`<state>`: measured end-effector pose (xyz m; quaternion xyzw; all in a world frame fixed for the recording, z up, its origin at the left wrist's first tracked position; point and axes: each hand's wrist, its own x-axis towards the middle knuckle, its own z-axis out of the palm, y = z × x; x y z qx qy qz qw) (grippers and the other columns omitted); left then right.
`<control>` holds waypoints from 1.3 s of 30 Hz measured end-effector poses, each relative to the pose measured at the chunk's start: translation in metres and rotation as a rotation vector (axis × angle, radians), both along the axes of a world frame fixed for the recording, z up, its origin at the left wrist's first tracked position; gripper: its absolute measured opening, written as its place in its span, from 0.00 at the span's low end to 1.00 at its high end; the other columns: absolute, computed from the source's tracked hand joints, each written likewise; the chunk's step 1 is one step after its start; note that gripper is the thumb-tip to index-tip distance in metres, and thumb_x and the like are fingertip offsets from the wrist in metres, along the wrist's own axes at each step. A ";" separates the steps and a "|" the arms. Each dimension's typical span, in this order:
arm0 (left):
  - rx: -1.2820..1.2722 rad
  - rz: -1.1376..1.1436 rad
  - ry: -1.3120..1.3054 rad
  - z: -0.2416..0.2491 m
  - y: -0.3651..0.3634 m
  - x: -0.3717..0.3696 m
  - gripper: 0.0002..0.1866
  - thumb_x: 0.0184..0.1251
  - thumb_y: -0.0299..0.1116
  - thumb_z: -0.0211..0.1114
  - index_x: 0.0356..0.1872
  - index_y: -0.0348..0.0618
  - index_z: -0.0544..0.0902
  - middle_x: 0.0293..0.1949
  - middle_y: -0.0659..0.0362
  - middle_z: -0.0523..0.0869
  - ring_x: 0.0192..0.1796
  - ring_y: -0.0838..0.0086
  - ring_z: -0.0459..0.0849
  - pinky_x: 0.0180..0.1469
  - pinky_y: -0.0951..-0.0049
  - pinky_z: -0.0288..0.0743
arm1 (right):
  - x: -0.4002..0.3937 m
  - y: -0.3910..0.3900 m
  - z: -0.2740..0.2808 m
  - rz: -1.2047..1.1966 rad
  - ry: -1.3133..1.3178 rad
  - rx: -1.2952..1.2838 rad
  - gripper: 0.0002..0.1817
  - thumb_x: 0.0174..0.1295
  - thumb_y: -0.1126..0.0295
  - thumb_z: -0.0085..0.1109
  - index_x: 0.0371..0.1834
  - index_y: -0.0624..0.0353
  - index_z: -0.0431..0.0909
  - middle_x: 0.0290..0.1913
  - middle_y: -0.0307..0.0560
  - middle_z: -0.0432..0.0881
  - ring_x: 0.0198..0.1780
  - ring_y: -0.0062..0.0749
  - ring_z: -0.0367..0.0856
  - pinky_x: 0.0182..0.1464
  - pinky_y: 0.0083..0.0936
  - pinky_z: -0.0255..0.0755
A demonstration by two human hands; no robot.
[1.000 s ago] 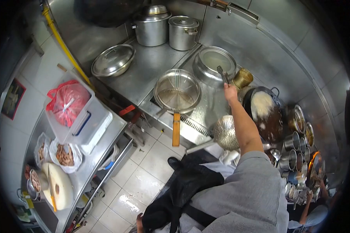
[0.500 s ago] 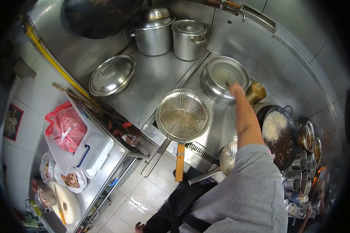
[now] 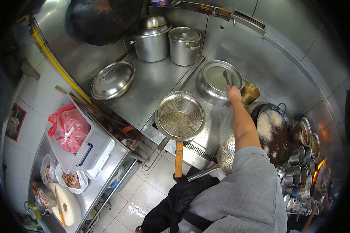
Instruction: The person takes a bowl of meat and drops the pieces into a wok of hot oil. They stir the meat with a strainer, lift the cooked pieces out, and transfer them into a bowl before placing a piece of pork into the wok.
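Reaching over the basin's rim (image 3: pixel 204 93), right hand (image 3: pixel 233 93) grips a ladle (image 3: pixel 226 77) (brass cup (image 3: pixel 249 93) beside).

The bare tabletop (image 3: pixel 151 83) between the domed lid (image 3: pixel 112 79) and the wire strainer (image 3: pixel 179 115) lies open. 2 pots (image 3: pixel 184 45) block the back; the wok (image 3: pixel 271 132) blocks the right side.

Right hand (image 3: pixel 233 93) holds ladle (image 3: pixel 226 77) over basin (image 3: pixel 210 92).

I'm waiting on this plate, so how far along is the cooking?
Rice already sits in the black wok. In hand: the right hand dips a ladle into the steel basin. The strainer basket sits empty, and nothing is plated.
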<state>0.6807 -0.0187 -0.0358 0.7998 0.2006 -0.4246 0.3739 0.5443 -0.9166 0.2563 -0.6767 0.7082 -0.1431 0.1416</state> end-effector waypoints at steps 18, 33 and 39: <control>-0.052 -0.060 -0.028 -0.005 0.028 0.031 0.25 0.61 0.27 0.61 0.61 0.48 0.70 0.39 0.59 0.82 0.33 0.68 0.81 0.31 0.64 0.74 | -0.031 0.100 -0.075 0.087 0.110 0.014 0.21 0.70 0.52 0.44 0.49 0.56 0.78 0.48 0.60 0.82 0.53 0.57 0.80 0.54 0.49 0.72; -0.075 -0.506 0.180 -0.077 0.072 0.114 0.17 0.66 0.31 0.56 0.55 0.55 0.70 0.42 0.56 0.82 0.35 0.61 0.82 0.33 0.56 0.78 | -0.231 0.434 -0.033 0.236 -0.545 0.266 0.12 0.72 0.64 0.48 0.43 0.62 0.74 0.24 0.44 0.76 0.19 0.27 0.78 0.23 0.27 0.74; -0.063 -0.823 0.088 -0.075 -0.009 0.099 0.21 0.64 0.31 0.58 0.59 0.52 0.69 0.43 0.56 0.82 0.35 0.62 0.83 0.33 0.58 0.78 | -0.386 0.580 0.019 -0.092 -0.660 0.152 0.25 0.70 0.70 0.50 0.70 0.48 0.62 0.31 0.44 0.78 0.22 0.25 0.81 0.22 0.21 0.72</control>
